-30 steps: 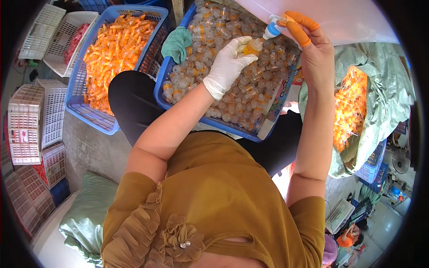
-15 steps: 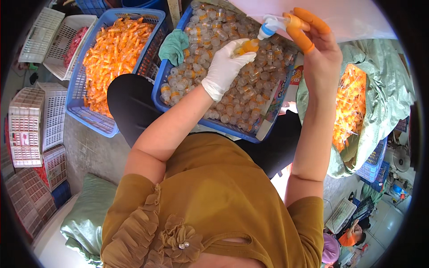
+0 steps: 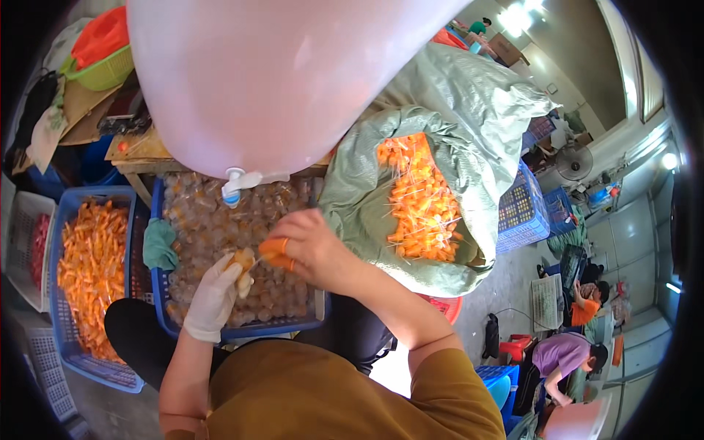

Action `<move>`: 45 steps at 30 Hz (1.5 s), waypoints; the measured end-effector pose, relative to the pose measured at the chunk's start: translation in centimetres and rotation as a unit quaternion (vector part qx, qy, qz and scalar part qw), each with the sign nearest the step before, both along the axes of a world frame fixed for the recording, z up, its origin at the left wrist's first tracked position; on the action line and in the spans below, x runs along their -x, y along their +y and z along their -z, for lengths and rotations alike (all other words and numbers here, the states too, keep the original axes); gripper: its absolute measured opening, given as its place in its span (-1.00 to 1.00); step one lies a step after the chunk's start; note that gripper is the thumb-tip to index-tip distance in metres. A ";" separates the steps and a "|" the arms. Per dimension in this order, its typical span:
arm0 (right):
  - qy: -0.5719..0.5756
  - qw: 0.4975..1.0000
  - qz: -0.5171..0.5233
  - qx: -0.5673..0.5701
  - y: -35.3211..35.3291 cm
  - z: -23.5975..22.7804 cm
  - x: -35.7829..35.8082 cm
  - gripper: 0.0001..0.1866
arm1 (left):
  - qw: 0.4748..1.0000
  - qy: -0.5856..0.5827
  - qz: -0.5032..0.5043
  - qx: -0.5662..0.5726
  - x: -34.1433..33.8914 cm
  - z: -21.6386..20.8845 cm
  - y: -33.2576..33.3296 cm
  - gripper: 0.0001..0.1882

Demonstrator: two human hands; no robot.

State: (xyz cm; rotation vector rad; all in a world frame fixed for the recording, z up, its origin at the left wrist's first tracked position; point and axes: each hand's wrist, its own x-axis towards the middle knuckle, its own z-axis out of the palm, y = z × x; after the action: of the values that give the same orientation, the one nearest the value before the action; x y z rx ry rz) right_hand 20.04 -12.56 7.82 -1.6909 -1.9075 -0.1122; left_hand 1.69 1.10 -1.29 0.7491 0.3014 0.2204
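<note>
In the head view, the left hand (image 3: 217, 292), in a white glove, is closed round a small bottle (image 3: 241, 259) with orange-yellow showing in it, held above the near part of a blue tub (image 3: 158, 290); the right hand (image 3: 312, 248), bare apart from orange finger covers (image 3: 278, 254), is just beside the bottle's top, its fingers bent and drawn close together; it is blurred, and I cannot tell whether they pinch anything or touch the bottle.

The tub is filled with many small clear bottles (image 3: 213, 213), and a teal cloth (image 3: 159, 244) hangs over its left rim; above its far part a white tap (image 3: 233, 192) with a blue ring juts from a large pale pinkish container (image 3: 249, 88); a wooden worktop (image 3: 138, 152) shows beside the container.

To the left is a blue basket (image 3: 110, 375) heaped with orange pieces (image 3: 92, 275); beyond it, a white basket (image 3: 20, 220) bears pinkish-red things (image 3: 39, 238); to the right, an open pale green sack (image 3: 458, 95) holds orange pieces with thin white sticks; behind the sack are a blue crate (image 3: 522, 205) and a fan (image 3: 574, 163); farther right, a person in a purple top (image 3: 561, 356) bends forward.
</note>
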 end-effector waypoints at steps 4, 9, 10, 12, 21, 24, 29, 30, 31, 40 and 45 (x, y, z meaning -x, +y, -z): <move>0.034 0.999 -0.011 -0.015 -0.7 -1.4 0.3 -0.61 | 0.999 0.008 0.027 -0.017 0.9 -1.0 0.3 -0.66; -0.046 0.998 0.028 -0.031 -1.5 -3.5 -0.2 -0.63 | 0.998 -0.016 0.051 -0.046 1.4 -1.3 0.9 -0.54; -0.040 0.999 0.004 -0.017 -1.7 -3.3 0.1 -0.64 | 0.995 -0.031 0.082 -0.043 1.5 -1.5 0.9 -0.52; 0.026 0.998 -0.049 -0.007 -1.8 -2.7 1.1 -0.63 | 0.992 -0.023 0.114 -0.042 1.7 -2.5 0.8 -0.49; -0.044 0.997 0.026 -0.051 -3.0 -5.6 -0.1 -0.54 | 0.995 -0.025 0.073 -0.058 1.6 -3.9 0.4 -0.45; 0.004 0.999 -0.037 -0.026 -3.2 -4.6 1.3 -0.60 | 0.989 -0.028 0.126 -0.074 1.7 -4.8 -0.1 -0.44; 0.054 0.987 -0.149 -0.008 -3.2 -3.4 1.1 -0.65 | 0.976 -0.015 0.213 -0.036 1.7 -5.7 -1.8 -0.45; 0.084 0.985 -0.151 -0.009 -3.1 -2.9 1.0 -0.67 | 0.979 -0.005 0.202 -0.036 1.7 -5.7 -2.2 -0.44; 0.113 0.982 -0.152 -0.010 -3.0 -2.5 0.8 -0.69 | 0.981 0.004 0.191 -0.036 1.6 -5.7 -2.7 -0.42; 0.418 0.800 0.095 0.420 -4.6 0.1 0.5 -0.73 | 0.550 -0.046 -0.185 -0.813 0.3 -6.2 -4.5 -0.55; -0.083 0.996 -0.004 0.012 -4.2 -1.8 2.0 -0.69 | 0.982 0.082 0.124 -0.113 1.0 -5.4 -2.2 -0.62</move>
State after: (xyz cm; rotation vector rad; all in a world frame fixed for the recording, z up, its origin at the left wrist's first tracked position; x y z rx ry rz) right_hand 18.00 -16.79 9.58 -1.7364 -2.0440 -0.2343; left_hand 0.73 -1.11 4.08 1.0234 0.3386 -0.0444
